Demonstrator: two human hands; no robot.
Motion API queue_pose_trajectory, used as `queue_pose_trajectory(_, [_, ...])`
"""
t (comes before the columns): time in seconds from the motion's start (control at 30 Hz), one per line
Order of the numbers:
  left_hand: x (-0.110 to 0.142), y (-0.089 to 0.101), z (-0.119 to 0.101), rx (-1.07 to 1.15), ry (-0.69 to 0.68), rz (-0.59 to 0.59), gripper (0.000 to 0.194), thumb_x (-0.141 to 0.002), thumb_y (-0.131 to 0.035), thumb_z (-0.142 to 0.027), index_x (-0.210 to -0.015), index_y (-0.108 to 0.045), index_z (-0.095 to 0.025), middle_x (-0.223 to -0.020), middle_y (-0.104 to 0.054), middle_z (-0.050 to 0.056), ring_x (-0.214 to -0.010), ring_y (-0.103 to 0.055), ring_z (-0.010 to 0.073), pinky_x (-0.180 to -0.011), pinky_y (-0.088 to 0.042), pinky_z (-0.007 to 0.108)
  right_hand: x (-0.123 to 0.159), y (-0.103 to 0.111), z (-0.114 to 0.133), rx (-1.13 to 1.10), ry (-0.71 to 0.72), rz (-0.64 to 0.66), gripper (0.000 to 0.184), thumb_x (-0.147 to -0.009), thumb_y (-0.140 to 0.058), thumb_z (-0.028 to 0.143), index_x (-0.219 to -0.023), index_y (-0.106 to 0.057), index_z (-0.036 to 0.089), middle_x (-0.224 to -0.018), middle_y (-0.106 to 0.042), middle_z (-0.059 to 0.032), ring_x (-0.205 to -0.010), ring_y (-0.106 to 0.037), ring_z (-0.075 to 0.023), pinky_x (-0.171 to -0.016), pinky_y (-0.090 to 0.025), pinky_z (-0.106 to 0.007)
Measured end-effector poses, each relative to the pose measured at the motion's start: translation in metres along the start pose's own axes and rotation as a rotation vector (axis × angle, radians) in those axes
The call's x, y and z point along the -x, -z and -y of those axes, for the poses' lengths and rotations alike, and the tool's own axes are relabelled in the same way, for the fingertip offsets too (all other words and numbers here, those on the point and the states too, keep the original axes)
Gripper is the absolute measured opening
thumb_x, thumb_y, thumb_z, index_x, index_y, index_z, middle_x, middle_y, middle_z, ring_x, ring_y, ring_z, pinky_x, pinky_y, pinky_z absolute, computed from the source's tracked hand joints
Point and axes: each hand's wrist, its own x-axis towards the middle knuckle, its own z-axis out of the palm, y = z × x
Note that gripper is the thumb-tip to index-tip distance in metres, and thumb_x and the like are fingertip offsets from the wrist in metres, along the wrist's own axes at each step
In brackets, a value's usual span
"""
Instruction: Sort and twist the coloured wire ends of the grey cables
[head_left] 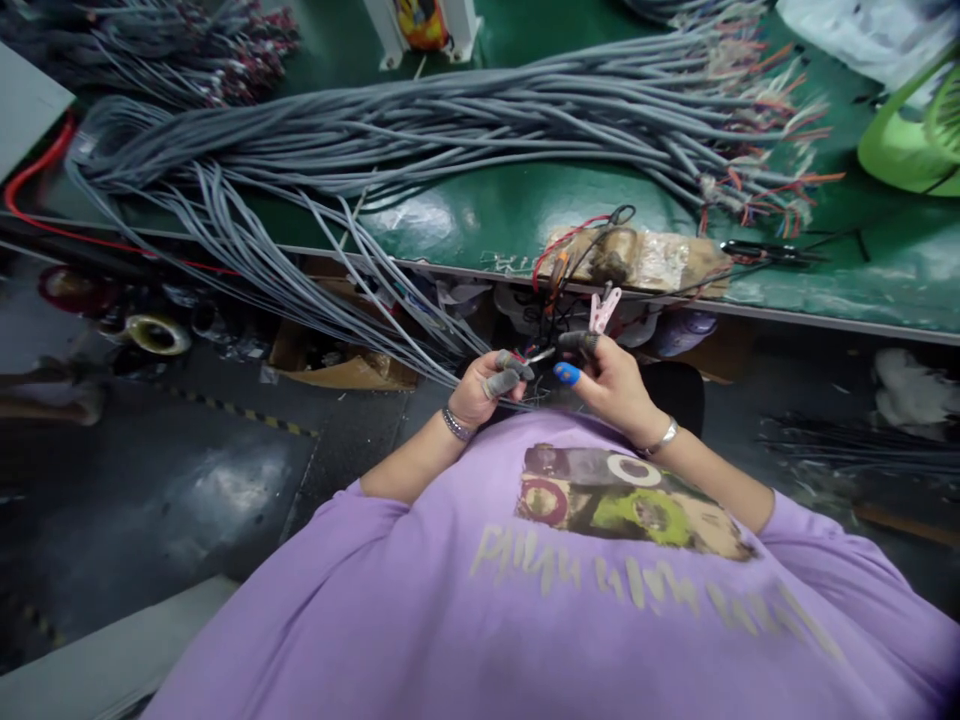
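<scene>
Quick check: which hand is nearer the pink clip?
Right. The right hand is just on the near side of the pink clip; whether they touch is unclear. The left hand is farther off, to the clip's left.

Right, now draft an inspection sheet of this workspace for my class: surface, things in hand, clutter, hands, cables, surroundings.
Surface: shiny green table, partly covered.
Things in hand: wire end at the left hand; detail too small to tell.
Clutter: pink clip just beyond the right hand; brown block and green plastic item on the table.
Hands: left pinching; right with thumb and forefinger apart, blue cover on thumb.
Cables: grey cables across the table, coloured wires showing at right; some cables hang over the front edge.
Surroundings: cardboard box below table level; striped tape on the floor.
</scene>
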Motion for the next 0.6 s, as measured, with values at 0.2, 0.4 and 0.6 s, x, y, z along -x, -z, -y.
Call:
queue_pose_trajectory(0.2, [0.001,0.003,-0.002,-0.149,0.176,0.144,0.044,-0.058,-0.089,-0.047,-0.074,-0.068,-0.012,-0.055,-0.063,0.0,-0.047,-0.054,0.0084,-0.051,-0.042,0.02,0.002,0.003,0.004,-0.022,0.216,0.158,0.046,-0.088,-0.066,0.033,-0.131,-0.059,0.019,-0.123,-0.063,-0.0124,-0.098,-0.064,-0.021,-0.084,-0.053,-0.035])
queue_pose_trajectory(0.4, [-0.002,0.007,-0.014,-0.274,0.283,0.375,0.046,-0.061,-0.086,-0.053,-0.071,-0.071,-0.011,-0.055,-0.063,0.003,-0.048,-0.055,0.0094,-0.051,-0.042,0.021,-0.003,0.008,0.003,-0.223,0.212,0.51,0.025,-0.093,-0.058,0.039,-0.091,-0.07,0.017,-0.095,-0.069,-0.0085,-0.085,-0.064,-0.0169,-0.079,-0.053,-0.031])
queue_pose_trajectory(0.6, [-0.012,0.002,-0.029,-0.412,0.156,0.47,0.039,-0.068,-0.083,-0.05,-0.078,-0.077,-0.013,-0.066,-0.068,0.007,-0.056,-0.059,0.012,-0.057,-0.047,0.023,-0.005,0.004,-0.003,-0.663,-0.491,0.381,0.048,-0.075,-0.073,0.063,-0.072,-0.057,0.017,-0.056,-0.052,0.0036,-0.046,-0.036,-0.0061,-0.043,-0.029,-0.02])
